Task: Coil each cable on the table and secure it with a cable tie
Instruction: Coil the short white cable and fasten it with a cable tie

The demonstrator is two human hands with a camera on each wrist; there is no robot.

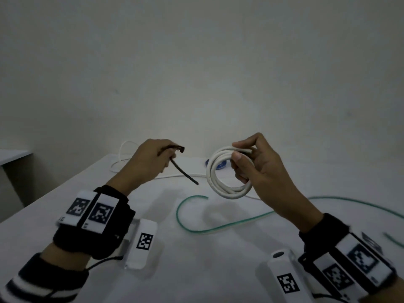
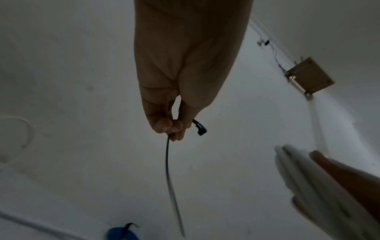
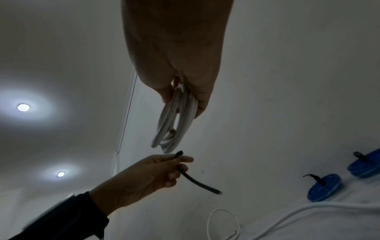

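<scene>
We hold the white coil (image 1: 227, 171) in our right hand (image 1: 264, 171), thumb and fingers curled round one side of its bundled turns, so the loops stay stacked and lifted off the bench (image 1: 218, 270). Our left hand (image 1: 145, 161) pinches a black tie (image 1: 183, 173) near its head end; the tail hangs down and points toward the coil, tip just short of it, not touching.

Progress, as we judge it: this cable is coiled but not yet secured; no tie goes round it. Next the tail needs threading thru the coil's middle, round the turns beside our right fingers, then into the head & pulled snug.

Left to do: a green cable (image 1: 196, 228) lies loose on the bench below the right hand, uncoiled. Another white cable (image 1: 122, 158) lies loose beyond the left hand. Two blue coils (image 3: 324, 188) w/ black ties sit on the bench past the white coil, so those look done.

The coil is round, several turns of smooth, fairly stiff white cable, turns lying close w/ slight spread at the bottom. Likely springs open if the right grip slackens.
</scene>
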